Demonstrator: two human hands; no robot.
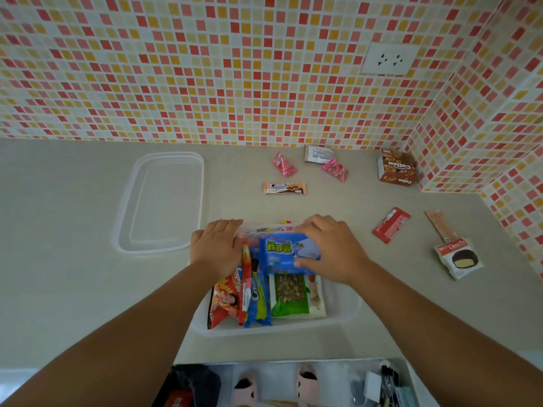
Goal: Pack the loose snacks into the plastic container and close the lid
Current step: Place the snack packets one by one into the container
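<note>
Plastic container under both hands, partly filled. Right hand clamped on blue packet; left hand flat, steadying far rim. Risk: overstacked packets blocking lid, beyond left hand. Loose snacks remaining beyond right hand.

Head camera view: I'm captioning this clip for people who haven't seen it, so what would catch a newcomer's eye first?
Probably the two hands over the clear plastic container at centre: the right hand holds a blue snack pack, the left hand rests on the container's far left corner. Next, the red-and-orange mosaic wall behind, then the lid lying off to the left and loose snacks scattered right, including a Collon box.
</note>
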